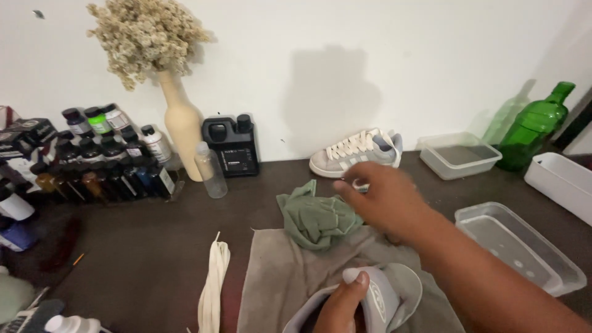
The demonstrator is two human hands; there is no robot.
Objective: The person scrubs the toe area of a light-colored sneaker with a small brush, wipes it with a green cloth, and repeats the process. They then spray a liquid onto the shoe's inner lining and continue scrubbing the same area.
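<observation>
Left hand (341,305), bottom centre of frame: closed around a grey suede sneaker (376,299), thumb over the tongue edge, shoe opening up toward the camera. Shoe sits on a grey-brown cloth (277,283) spread on the dark brown desk (142,246).

Right hand (385,200), centre frame, blurred: stretched out away from the body, fingers loosely extended, nothing clearly held; exact spread cannot be told through the blur. Just beyond its fingertips, toward the upper centre, lies a second grey sneaker with cream laces (357,154), long axis running left-right along the white wall, toe to the left. Right hand is the nearer one to it.

Beside that hand on the left: crumpled green rag (314,216). Lower left of it: loose cream shoelace (213,287).

Right edge: two clear plastic tubs (524,246), green glass bottle (536,126). Upper left: rows of small dark bottles (98,157), beige vase of dried flowers (182,126).
</observation>
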